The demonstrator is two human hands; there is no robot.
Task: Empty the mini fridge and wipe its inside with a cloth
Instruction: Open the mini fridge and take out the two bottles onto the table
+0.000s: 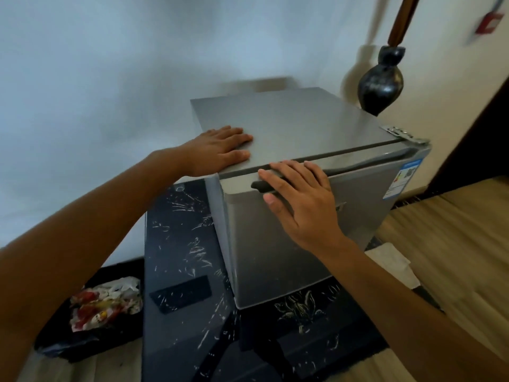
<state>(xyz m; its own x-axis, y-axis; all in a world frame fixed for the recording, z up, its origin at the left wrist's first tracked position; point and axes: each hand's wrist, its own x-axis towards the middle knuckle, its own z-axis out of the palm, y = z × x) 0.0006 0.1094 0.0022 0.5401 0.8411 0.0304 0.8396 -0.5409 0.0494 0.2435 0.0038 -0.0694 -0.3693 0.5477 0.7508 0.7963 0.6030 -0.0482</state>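
Bracing the fridge (289, 125) with a flat, open left hand (220, 150) on its top, the person lays the right hand (300, 197) over the dark door handle (257, 186), fingers (278, 168) spread and not yet curled round it. Door shut, so emptying and wiping both remain, I'd say; no cloth in sight. Open floor (454, 244) lies right of those fingers, a bin (91, 326) below-left.

Both arms extend forward, bare to above the elbow. Left hand (220, 150): palm down, fingers straight and together, lying flat. Right hand (300, 199): fingers spread and slightly curved, fingertips pointing left, thumb held below them, wrist raised; nothing grasped.
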